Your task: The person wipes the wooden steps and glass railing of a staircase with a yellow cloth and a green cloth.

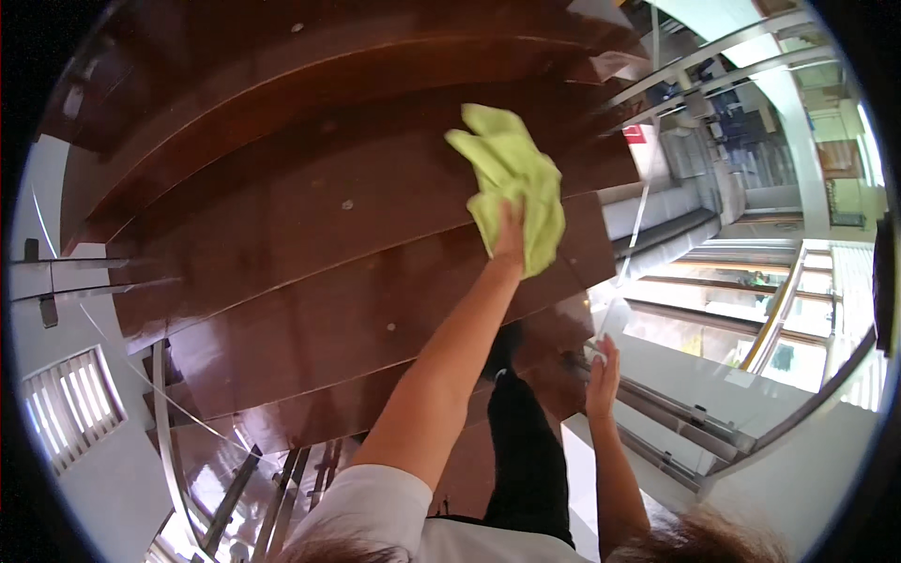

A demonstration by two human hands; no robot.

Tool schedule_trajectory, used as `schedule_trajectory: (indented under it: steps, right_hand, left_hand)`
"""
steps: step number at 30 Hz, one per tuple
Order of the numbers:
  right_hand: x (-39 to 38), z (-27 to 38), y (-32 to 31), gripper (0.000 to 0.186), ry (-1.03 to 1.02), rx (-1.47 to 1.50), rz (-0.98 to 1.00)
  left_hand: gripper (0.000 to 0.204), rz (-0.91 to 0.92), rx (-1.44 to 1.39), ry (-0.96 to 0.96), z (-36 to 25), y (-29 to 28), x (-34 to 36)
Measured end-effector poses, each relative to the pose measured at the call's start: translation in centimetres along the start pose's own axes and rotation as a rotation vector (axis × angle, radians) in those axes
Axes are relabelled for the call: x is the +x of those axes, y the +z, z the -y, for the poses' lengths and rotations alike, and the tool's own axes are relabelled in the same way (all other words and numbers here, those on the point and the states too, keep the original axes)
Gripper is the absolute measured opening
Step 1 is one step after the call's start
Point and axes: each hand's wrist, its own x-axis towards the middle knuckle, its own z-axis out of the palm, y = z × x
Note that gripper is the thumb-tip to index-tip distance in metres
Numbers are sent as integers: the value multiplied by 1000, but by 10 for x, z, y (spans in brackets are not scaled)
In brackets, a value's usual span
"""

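Note:
A crumpled yellow-green cloth (540, 192) lies against the dark brown stair tread, toward its right end. My left hand (510, 230) grips it, with the fingertips partly buried in its folds. On the right, my right hand (603, 380) is raised at the edge of a clear glass railing panel (638, 225). Its fingers point up and seem to hold that edge beside a small metal fitting. A whitish patch just above those fingers is too unclear to name.
Glossy brown stair steps (282, 338) rise ahead of me. Metal rails (713, 47) run along the right side, and more rails (89, 281) stand at the left. My black-clad leg (526, 450) is on the lower steps. A lower floor shows through the right-hand glass.

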Motion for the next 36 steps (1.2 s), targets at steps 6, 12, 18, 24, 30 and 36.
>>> schedule_trajectory:
  steps: [6,12,18,24,30,36]
  right_hand:
    - [-44,-24,-75,28,-124,-85,-87]
    - [-92,39,-108,23,-82,98,-45]
    - [-120,121,-34,24,-238,328,96]
    - [-155,156,71,21,100,245,1004]
    - [-198,283,53,36,-152,750,932]
    - [-160,290,-3,26,-765,-287,317]
  left_hand:
    - [46,-312,-2547,25,-1,-122,-49]
    - [44,-91,-2965,240,72,-157,-229]
    - [42,-301,-1242,230,185,-164,-360]
    - [40,-533,-1236,20,173,-118,-444]
    - [35,-439,-1375,-21,220,-122,-503]
    - [31,-413,-1688,89,197,-144,-513]
